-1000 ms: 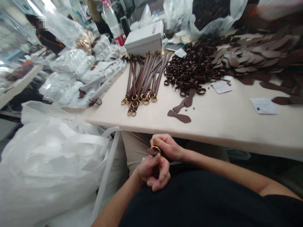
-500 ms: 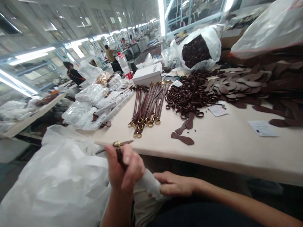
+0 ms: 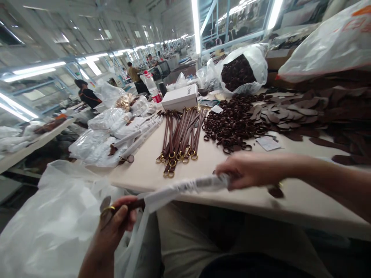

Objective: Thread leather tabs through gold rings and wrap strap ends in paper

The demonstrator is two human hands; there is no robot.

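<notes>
My left hand (image 3: 118, 216), low on the left, is closed around one end of a brown leather strap (image 3: 139, 204). A gold ring and a flat brown tab stick out past its thumb. White wrapping (image 3: 185, 188) covers the strap's middle and runs tilted up to the right. At that end my right hand (image 3: 246, 170), blurred by motion, grips the wrapped strap over the table's front edge. A dark tab with a gold fitting (image 3: 276, 190) shows below the right wrist; whether it belongs to the same strap I cannot tell.
Brown straps with gold rings (image 3: 179, 139) lie mid-table. Right of them are heaps of leather loops (image 3: 232, 121) and cut leather pieces (image 3: 285, 114). Plastic-wrapped straps (image 3: 116, 131) are piled left, and a big white bag (image 3: 55, 216) stands before the table. Behind are a box (image 3: 179, 96) and a bottle (image 3: 152, 85).
My hands have moved apart: the left down and to the left, the right up and to the right over the table. The wrapped strap now stretches between them.
</notes>
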